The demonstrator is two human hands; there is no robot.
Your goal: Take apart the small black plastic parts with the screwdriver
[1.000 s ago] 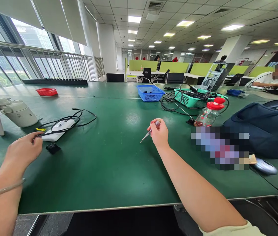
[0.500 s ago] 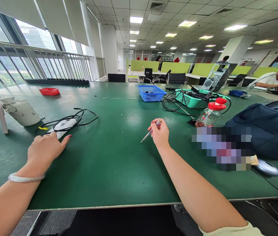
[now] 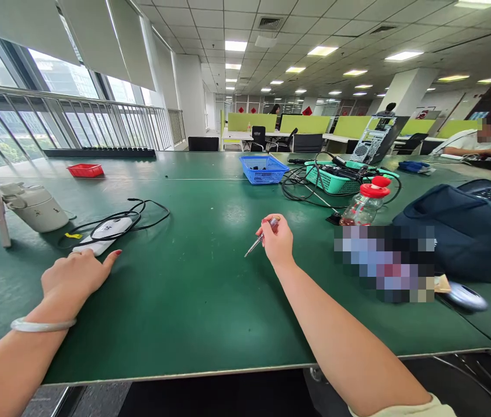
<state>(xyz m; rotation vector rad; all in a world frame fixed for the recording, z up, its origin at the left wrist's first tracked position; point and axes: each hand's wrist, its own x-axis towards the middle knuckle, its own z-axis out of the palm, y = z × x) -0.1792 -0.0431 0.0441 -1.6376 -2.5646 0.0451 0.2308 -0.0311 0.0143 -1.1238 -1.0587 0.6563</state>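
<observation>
My left hand (image 3: 74, 273) rests on the green table at the left, thumb stretched out, the other fingers partly hidden beyond the knuckles. Its fingertips lie at the near end of a white, flat, elongated device (image 3: 113, 227), whose kind I cannot make out. A black cable (image 3: 155, 219) loops over and around this device. In the middle, my right hand (image 3: 279, 240) is closed around the handle of a thin screwdriver (image 3: 254, 246). The metal shaft points down and left, with its tip just over or on the tabletop; I cannot tell which.
A cream bottle (image 3: 39, 208) and red tray (image 3: 85, 170) stand left. Farther back are a blue basket (image 3: 265, 174) and a green basket (image 3: 334, 180) of cables. A red-lidded jar (image 3: 361, 208), blurred item and navy bag (image 3: 458, 231) lie right. A person sits far right.
My left hand has drawn back slightly toward me, baring more of the white device. My right hand keeps the screwdriver in nearly the same place. The view has tilted up a little.
</observation>
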